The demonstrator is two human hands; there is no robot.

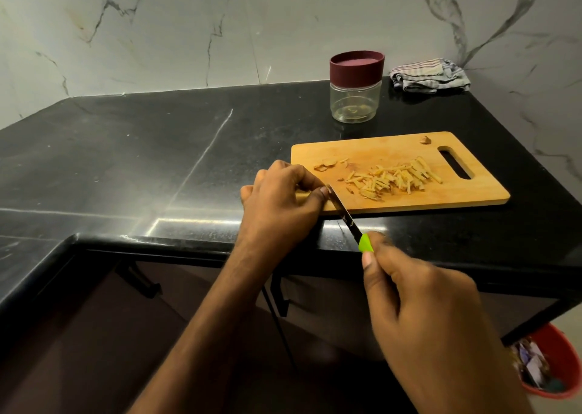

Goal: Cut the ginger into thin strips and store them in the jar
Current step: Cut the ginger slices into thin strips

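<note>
Left hand [280, 193] curls over a hidden piece, probably ginger, steadying it for the knife [345, 216] gripped by right hand [422, 316]; cut strips [393, 177] piled beyond the blade, clear of cutting.

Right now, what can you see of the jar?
The jar is a small, clear, round container, plastic by the look, with a wide maroon lid on it. It stands upright on the black countertop, behind the wooden cutting board and left of a striped cloth. It looks nearly empty; a few pale bits may lie at the bottom. Neither hand touches it.
</note>
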